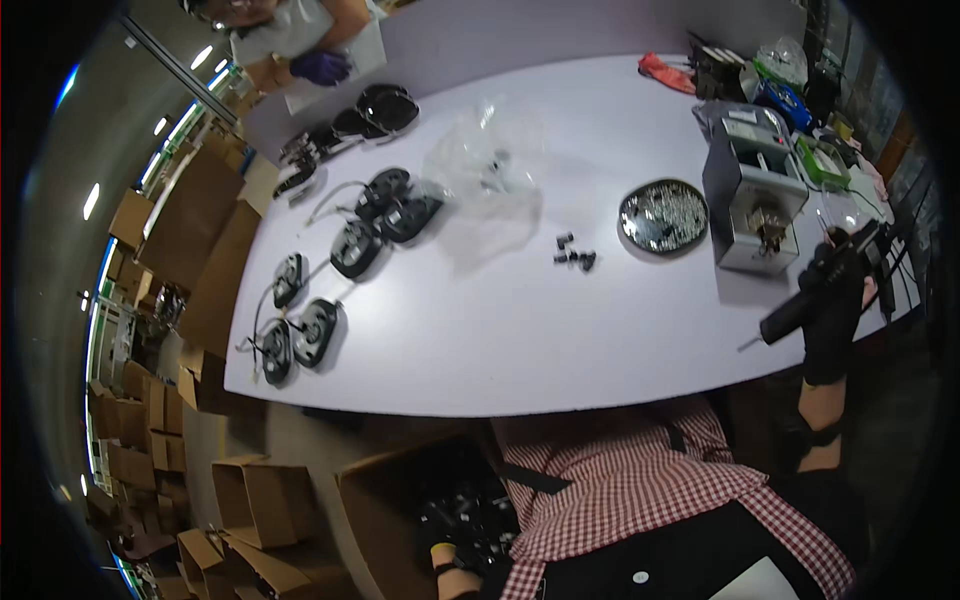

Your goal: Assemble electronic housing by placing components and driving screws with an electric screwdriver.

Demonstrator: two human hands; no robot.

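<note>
At the right edge of the table, my black-gloved right hand (832, 335) is wrapped round a black electric screwdriver (795, 312), its thin bit pointing left. My left arm reaches down into a cardboard box (375, 515) below the table's front edge. My left hand (462, 552) is among dark parts (480, 515) in that box, and its fingers cannot be made out. On the table's left side lie several black oval housings (356, 248) with cables. A few small black cylindrical pieces (574, 253) sit near the middle.
A round dish (663, 215) of shiny small metal pieces stands beside a grey boxy machine (757, 195). A clear plastic bag (490, 165) lies mid-table. More glossy black parts (385, 110) are at the back left, near another person's purple-gloved hand (320, 67). Open cartons (262, 500) stand on the floor.
</note>
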